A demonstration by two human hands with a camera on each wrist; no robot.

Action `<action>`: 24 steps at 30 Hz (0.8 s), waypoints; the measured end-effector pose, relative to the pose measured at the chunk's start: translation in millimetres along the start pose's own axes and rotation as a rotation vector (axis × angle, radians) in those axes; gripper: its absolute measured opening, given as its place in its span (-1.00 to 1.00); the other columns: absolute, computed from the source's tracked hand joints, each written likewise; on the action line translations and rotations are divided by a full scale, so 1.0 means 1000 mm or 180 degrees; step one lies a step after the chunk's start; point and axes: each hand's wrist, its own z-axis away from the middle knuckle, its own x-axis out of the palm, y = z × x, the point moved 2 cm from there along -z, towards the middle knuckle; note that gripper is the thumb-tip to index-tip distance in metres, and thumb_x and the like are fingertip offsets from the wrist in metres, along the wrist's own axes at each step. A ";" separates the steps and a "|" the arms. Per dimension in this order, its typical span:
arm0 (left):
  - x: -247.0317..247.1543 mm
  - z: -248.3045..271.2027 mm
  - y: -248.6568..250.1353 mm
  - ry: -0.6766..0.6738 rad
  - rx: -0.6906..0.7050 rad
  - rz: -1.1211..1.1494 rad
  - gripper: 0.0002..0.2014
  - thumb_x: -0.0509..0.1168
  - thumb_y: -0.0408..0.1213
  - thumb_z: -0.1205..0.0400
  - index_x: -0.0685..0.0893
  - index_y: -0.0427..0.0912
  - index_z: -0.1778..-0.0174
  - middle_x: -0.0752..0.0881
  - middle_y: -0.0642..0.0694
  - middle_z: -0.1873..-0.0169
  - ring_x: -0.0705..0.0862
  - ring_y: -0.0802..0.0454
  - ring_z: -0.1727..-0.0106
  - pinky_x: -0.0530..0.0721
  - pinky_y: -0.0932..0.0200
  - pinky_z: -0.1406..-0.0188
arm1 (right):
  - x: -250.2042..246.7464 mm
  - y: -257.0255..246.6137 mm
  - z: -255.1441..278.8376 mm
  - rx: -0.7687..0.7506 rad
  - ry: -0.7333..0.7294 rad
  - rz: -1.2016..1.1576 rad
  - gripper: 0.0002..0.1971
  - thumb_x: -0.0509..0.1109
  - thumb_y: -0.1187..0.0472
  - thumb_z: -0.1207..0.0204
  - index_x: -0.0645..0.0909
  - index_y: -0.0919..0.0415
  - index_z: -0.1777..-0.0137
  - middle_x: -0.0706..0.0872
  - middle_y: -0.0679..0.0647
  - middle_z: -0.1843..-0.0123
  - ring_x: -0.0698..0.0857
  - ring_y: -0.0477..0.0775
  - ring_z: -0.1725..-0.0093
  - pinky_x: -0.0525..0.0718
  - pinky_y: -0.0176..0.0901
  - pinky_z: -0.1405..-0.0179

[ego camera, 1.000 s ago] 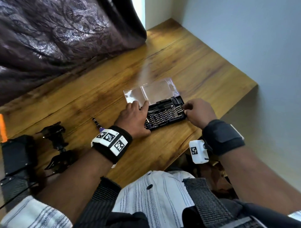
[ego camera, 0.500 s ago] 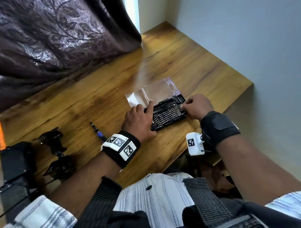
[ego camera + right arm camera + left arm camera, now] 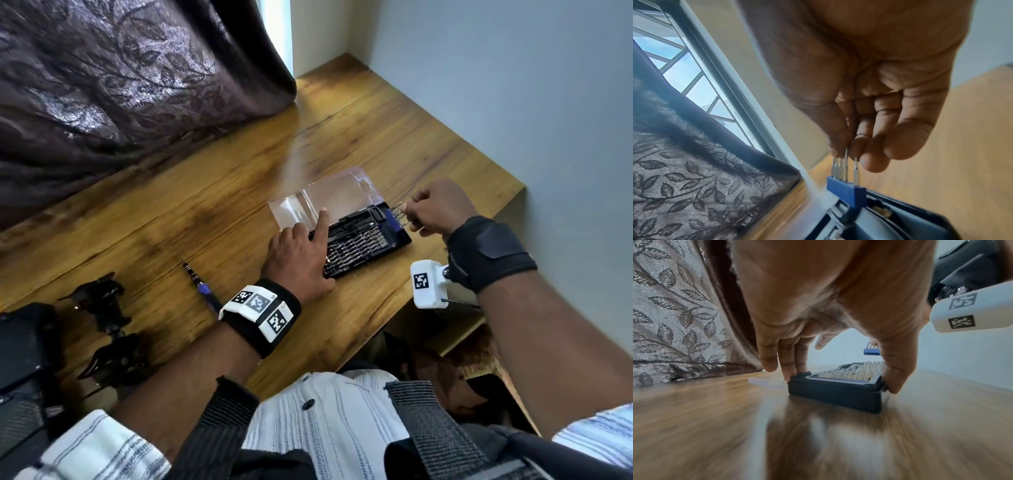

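A black screwdriver-bit case lies on the wooden table with its clear lid folded back flat. My left hand grips the case's near-left end, fingers on one corner and thumb on the other, index finger stretched out over the lid. My right hand pinches the metal bits standing in a blue holder strip. The blue holder strip is raised at the case's right end. Rows of bits stay in the case.
A screwdriver handle with a blue band lies left of my left wrist. A black clamp and a dark box sit at the table's left. A dark leaf-patterned curtain hangs behind. The table edge runs close to my body; walls bound the right.
My right hand has taken hold of the bits in the blue strip and lifted it up from the case's right end. The left hand keeps its hold on the case.
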 end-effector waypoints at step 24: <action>-0.030 0.149 -0.149 0.0803 -0.1997 0.2093 -0.48 0.36 -0.04 -0.76 0.50 -0.05 -0.65 0.70 -0.10 -0.43 0.70 -0.03 -0.38 0.64 -0.07 -0.39 | 0.161 -0.169 0.083 -0.3174 -0.0915 0.2803 -0.89 0.30 0.22 -0.70 0.66 0.13 0.00 0.67 0.04 0.07 0.64 0.11 0.18 0.74 -0.01 0.17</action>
